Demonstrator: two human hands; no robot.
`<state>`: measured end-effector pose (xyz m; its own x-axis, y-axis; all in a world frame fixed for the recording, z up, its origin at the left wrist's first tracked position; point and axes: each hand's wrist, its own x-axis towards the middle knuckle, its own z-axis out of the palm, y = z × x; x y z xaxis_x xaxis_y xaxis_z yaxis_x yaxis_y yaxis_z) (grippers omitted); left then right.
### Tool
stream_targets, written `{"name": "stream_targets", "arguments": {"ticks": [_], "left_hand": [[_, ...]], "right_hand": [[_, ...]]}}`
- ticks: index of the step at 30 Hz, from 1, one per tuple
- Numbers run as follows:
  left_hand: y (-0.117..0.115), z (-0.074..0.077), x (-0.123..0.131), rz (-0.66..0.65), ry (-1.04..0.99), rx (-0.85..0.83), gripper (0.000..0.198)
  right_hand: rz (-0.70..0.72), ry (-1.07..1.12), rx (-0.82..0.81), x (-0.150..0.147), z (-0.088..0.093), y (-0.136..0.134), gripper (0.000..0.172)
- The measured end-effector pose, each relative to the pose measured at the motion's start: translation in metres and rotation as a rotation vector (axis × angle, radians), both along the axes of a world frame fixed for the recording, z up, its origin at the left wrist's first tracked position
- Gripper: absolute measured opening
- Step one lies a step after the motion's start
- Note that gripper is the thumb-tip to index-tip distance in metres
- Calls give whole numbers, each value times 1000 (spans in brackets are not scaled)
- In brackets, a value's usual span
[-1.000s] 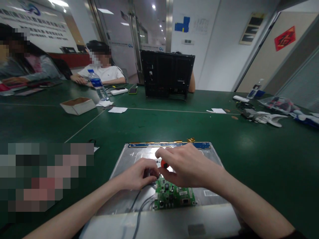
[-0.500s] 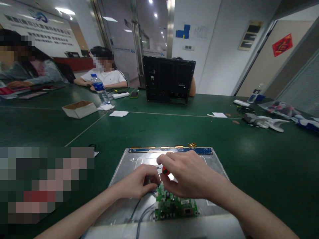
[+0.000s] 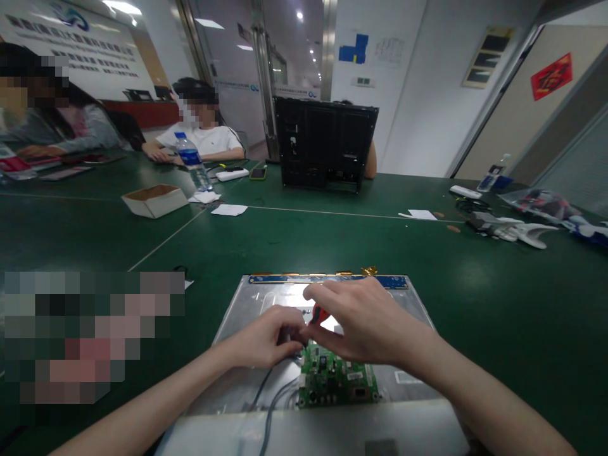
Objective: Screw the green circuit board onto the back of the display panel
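Note:
A metal display panel (image 3: 232, 330) lies flat before me, with a green circuit board (image 3: 339, 380) on its lower middle. My right hand (image 3: 363, 316) is closed around a screwdriver (image 3: 320, 313) with a red-and-black handle, above the board's far edge. The screwdriver's tip is hidden. Beside it, my left hand (image 3: 273, 335) has its fingers pinched together at the board's upper left corner. What those fingers hold, if anything, is hidden. Dark cables (image 3: 269, 411) run from the board's left side toward me. Along the panel's far edge runs a blue circuit strip (image 3: 285, 279).
Across the green table (image 3: 304, 240) stands a black monitor housing (image 3: 327, 142). An open box (image 3: 156, 201) and a water bottle (image 3: 194, 163) are at the left. White-and-grey tools (image 3: 510, 229) lie at the right. Other people (image 3: 202, 136) sit at the far left.
The red-and-black handle has turned and tilted slightly in my right hand. My left hand keeps its place at the board's corner. The whole view has shifted a little.

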<state>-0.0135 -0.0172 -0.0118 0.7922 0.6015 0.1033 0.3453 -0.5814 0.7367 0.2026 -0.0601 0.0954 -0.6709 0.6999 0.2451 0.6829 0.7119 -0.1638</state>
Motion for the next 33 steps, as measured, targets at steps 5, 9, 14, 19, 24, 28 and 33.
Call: {"name": "stream_targets", "arguments": {"ticks": [5,9,14,19,24,28,33], "left_hand": [[-1,-1,0,-17,-24,-18,3],[0,-2,0,-20,-25,-14,4],[0,-1,-1,1,8,15,4],[-1,-2,0,1,-24,0,4],[1,1,1,-19,-5,19,4],[0,1,0,-17,-18,30,6],[0,-1,-1,-25,-20,-1,5]], "right_hand": [[-19,-15,7,-1,-1,2,19],[1,-14,17,-1,1,0,14],[0,-23,23,-1,2,-1,22],[15,-12,17,0,3,-2,10],[17,-15,9,1,4,-2,20],[-9,-12,7,0,1,-2,19],[5,16,10,0,2,-3,21]]}}
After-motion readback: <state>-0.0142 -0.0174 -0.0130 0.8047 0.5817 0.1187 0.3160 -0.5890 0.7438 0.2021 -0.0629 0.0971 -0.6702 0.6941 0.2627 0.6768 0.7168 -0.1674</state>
